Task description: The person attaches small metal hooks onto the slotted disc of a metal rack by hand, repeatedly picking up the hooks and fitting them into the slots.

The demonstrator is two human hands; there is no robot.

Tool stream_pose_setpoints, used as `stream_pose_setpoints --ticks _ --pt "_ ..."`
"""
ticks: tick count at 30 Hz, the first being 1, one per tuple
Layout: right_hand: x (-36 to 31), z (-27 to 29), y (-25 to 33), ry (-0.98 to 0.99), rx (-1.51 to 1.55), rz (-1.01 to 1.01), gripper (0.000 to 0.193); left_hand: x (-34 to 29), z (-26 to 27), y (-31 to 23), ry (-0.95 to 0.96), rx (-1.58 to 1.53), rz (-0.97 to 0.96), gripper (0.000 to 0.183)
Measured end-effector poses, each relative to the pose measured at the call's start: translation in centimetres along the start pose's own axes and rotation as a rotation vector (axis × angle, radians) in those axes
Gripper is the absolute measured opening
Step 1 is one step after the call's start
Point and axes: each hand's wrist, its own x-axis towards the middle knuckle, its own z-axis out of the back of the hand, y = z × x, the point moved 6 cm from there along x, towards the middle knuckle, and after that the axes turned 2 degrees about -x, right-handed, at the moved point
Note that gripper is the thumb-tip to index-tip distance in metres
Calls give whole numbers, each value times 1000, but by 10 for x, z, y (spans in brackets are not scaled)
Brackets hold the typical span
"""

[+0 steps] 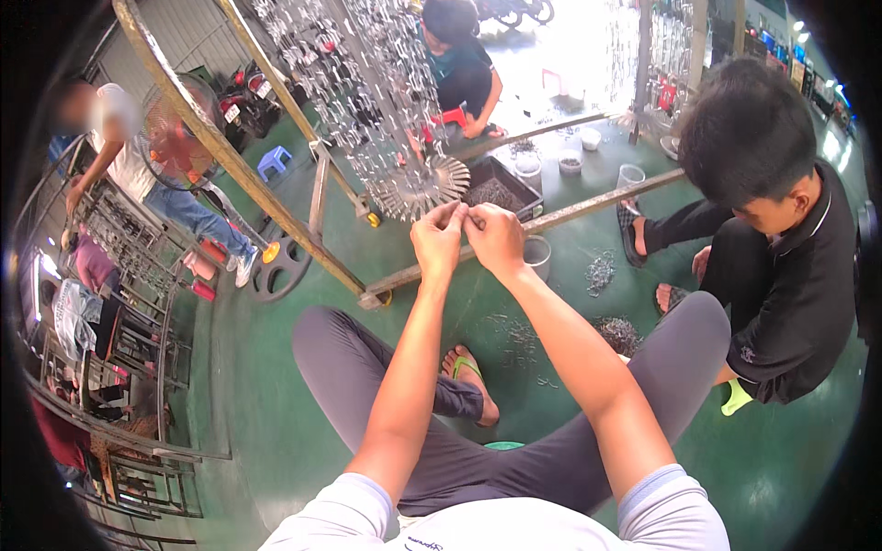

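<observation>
My left hand (435, 242) and my right hand (497, 241) meet in front of me, both closed with thumbs and fingertips pinched together. What they pinch, if anything, is too small to make out. Just beyond the fingertips hangs a tall rack of small metal pieces (344, 83), ending below in a round fan of flat metal strips (418, 190). A whitish plastic tub (537, 254) stands on the floor, partly behind my right hand. Past it, a black tray (530, 191) holds many small dark parts.
Metal frame bars (597, 198) surround the hanging rack. Loose metal pieces (602, 273) lie scattered on the green floor (248, 367). A person in black (781, 275) sits close at right; another (459, 78) crouches beyond. At left are a standing person (124, 138) and a blue stool (274, 163).
</observation>
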Motion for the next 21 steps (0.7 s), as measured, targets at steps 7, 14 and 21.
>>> stream_pose_setpoints --ticks 7,14,21 --pt "-7 3 16 -91 -221 103 21 -8 6 -16 -68 142 -206 22" --pt "-2 -3 6 68 -106 89 13 -4 5 -29 -74 325 -379 16" --pt "31 28 28 -82 44 52 15 -7 3 -31 -106 479 -461 15"
